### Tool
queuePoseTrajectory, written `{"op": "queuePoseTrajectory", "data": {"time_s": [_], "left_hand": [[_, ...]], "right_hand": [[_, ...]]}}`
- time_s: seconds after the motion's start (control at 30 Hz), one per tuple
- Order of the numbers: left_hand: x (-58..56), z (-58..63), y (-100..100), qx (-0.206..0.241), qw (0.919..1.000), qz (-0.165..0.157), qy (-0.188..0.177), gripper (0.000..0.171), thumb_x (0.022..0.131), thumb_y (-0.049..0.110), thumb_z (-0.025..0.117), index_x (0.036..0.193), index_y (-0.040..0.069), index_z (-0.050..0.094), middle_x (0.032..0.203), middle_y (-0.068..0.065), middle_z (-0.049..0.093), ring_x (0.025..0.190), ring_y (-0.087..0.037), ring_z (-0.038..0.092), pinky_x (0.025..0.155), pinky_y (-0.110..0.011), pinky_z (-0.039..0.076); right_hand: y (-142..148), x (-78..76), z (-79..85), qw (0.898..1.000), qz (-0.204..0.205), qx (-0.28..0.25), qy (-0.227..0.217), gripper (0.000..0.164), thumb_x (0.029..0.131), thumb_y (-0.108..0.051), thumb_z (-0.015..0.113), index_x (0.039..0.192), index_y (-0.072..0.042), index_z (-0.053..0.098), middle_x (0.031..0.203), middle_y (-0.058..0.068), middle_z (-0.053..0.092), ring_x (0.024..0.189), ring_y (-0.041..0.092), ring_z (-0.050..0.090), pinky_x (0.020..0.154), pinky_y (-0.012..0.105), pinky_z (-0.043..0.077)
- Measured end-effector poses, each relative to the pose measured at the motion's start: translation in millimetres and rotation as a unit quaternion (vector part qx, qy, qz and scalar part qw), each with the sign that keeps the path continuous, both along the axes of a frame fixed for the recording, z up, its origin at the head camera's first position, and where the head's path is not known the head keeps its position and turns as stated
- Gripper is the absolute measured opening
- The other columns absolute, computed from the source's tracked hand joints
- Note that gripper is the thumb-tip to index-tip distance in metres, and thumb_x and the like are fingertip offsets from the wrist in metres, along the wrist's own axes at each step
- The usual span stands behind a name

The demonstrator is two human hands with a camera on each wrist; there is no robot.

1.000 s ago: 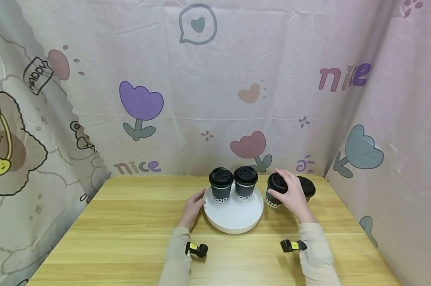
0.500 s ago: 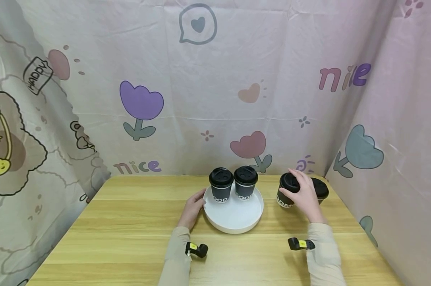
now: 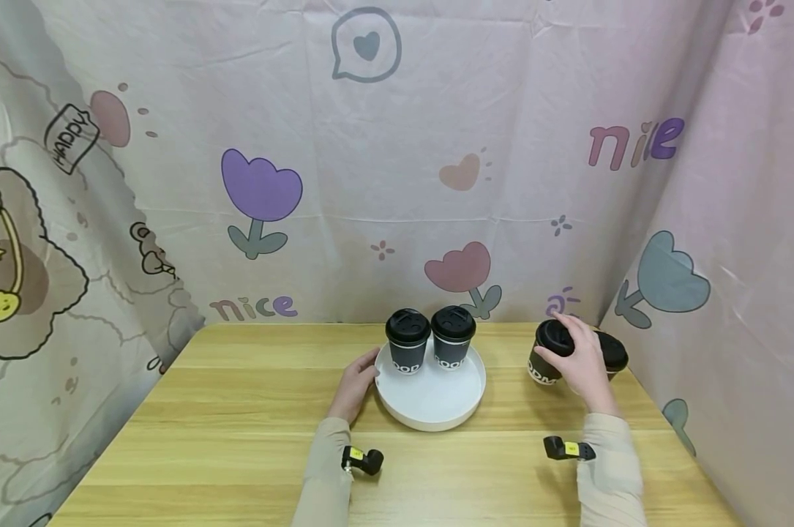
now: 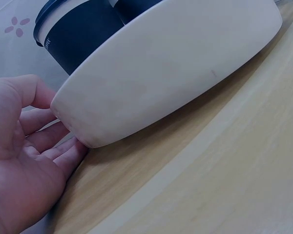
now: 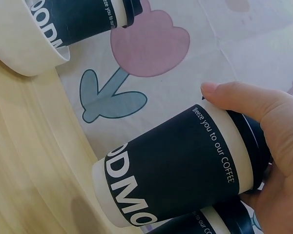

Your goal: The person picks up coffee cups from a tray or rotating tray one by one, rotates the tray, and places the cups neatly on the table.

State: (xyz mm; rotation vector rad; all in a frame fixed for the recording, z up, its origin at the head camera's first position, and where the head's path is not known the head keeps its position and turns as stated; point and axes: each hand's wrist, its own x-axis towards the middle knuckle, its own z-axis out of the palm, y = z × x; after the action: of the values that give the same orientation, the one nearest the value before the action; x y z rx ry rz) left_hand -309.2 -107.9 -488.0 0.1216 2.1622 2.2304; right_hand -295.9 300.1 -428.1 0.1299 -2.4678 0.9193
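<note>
In the head view my right hand [image 3: 582, 366] holds a dark lidded paper coffee cup [image 3: 543, 369] near its black lid, thumb and fingers round the upper part. A second such cup [image 3: 614, 353] stands just to its right, partly hidden by that hand. My left hand [image 3: 353, 386] holds the left edge of a round white tray [image 3: 429, 402]; in the left wrist view its fingers [image 4: 53, 136] meet the tray's side wall. Two matching lidded cups, a left one [image 3: 407, 350] and a right one [image 3: 451, 344], stand upright side by side at the tray's back.
The wooden table [image 3: 252, 424] ends at a printed cloth backdrop [image 3: 344, 241] behind, with cloth along both sides too. A small camera is strapped to each wrist, the left one [image 3: 364, 460] and the right one [image 3: 568, 448]. Bare tabletop separates the tray from the right-hand cups.
My right hand has moved to the right with its cup, and the second cup beside it has shifted right as well. The left hand, tray and its two cups have stayed put.
</note>
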Motion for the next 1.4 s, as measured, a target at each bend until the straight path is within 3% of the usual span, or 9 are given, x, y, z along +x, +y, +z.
{"op": "queuePoseTrajectory", "data": {"time_s": [0.2, 0.3, 0.77, 1.07, 1.4], "left_hand": [[-15.9, -23.2, -1, 0.004, 0.9999, 0.011, -0.008, 0.056, 0.089, -0.003, 0.048, 0.144, -0.004, 0.041, 0.152, -0.02, 0.04, 0.143, -0.034, 0.035, 0.117, -0.047, 0.033], [-18.4, -28.0, -1, -0.002, 0.9998, 0.018, -0.002, 0.057, 0.088, 0.0, 0.048, 0.145, -0.002, 0.042, 0.152, -0.019, 0.041, 0.143, -0.033, 0.035, 0.117, -0.047, 0.033], [-17.4, -28.6, 0, -0.001, 0.9997, 0.023, -0.002, 0.057, 0.088, 0.001, 0.05, 0.144, 0.0, 0.043, 0.152, -0.017, 0.042, 0.144, -0.032, 0.035, 0.118, -0.047, 0.032], [-17.9, -28.2, 0, 0.0, 0.9996, 0.027, -0.008, 0.057, 0.087, 0.002, 0.05, 0.144, 0.001, 0.045, 0.152, -0.016, 0.043, 0.143, -0.03, 0.037, 0.117, -0.046, 0.033], [-18.1, -28.1, -1, -0.007, 0.9997, 0.02, -0.011, 0.057, 0.089, 0.003, 0.05, 0.145, 0.001, 0.042, 0.154, -0.016, 0.04, 0.145, -0.032, 0.032, 0.119, -0.048, 0.03]], "right_hand": [[0, -0.7, 0.7, 1.0, 0.004, 0.004, 0.002, 0.076, 0.078, -0.026, 0.081, 0.144, -0.012, 0.046, 0.147, 0.027, 0.038, 0.133, 0.052, 0.032, 0.104, 0.071, 0.028], [-3, -2.4, 0.5, 1.0, 0.01, 0.014, 0.003, 0.077, 0.078, -0.026, 0.081, 0.144, -0.01, 0.046, 0.147, 0.027, 0.038, 0.132, 0.052, 0.032, 0.105, 0.07, 0.028], [-11, -6.7, -7.0, 0.998, 0.008, 0.06, 0.016, 0.075, 0.076, -0.022, 0.081, 0.141, -0.007, 0.048, 0.141, 0.026, 0.045, 0.127, 0.05, 0.039, 0.102, 0.068, 0.033], [-11, -6.2, -9.6, 0.997, -0.001, 0.083, 0.001, 0.073, 0.077, -0.024, 0.08, 0.141, -0.006, 0.048, 0.14, 0.026, 0.046, 0.123, 0.051, 0.042, 0.1, 0.067, 0.035], [-10, -5.9, -9.4, 0.996, 0.006, 0.089, 0.003, 0.07, 0.078, -0.021, 0.079, 0.138, -0.003, 0.049, 0.139, 0.027, 0.047, 0.122, 0.052, 0.042, 0.102, 0.065, 0.035]]}}
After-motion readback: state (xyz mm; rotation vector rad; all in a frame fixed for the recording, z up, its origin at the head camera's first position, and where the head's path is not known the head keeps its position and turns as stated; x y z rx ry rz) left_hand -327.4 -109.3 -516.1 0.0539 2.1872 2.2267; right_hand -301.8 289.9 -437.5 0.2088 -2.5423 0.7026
